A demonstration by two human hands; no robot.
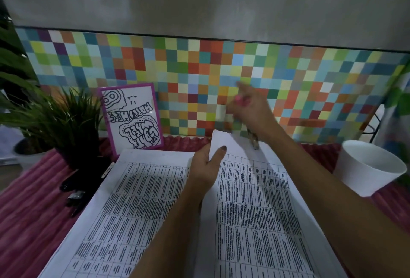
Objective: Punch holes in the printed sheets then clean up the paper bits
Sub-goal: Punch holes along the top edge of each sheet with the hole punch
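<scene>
Grey concrete wall at the back, with a multicolour checker-tile panel point(288, 73) below it. The desk has a ribbed pink cloth point(28, 222) on it.

Two printed sheets, both dense tables, sit centre frame side by side:
- left printed sheet point(133, 200) lies flat on the cloth
- right printed sheet point(255, 211) overlaps its inner edge, with the far-left corner lifted off the surface

Left hand point(207, 166) pinches that raised corner, thumb on the printed side and fingers behind the paper.

Right hand point(250, 109) is up above the far edge of the right sheet, in front of the tiles, and motion-blurred. It's wrapped round a pink-handled tool point(241, 100). A metal end pokes out under the wrist, just above the sheet's top edge. Too blurred to confirm what the tool is, or whether it touches the paper.

Other things:
- white paper cup point(368, 166) on the right, tilted, well clear of the sheets
- potted grass plant point(73, 122) far left
- purple-framed doodle card point(131, 117) leaning on the tiles just beside the plant
- black clips point(74, 196) on the cloth by the left sheet's edge
</scene>
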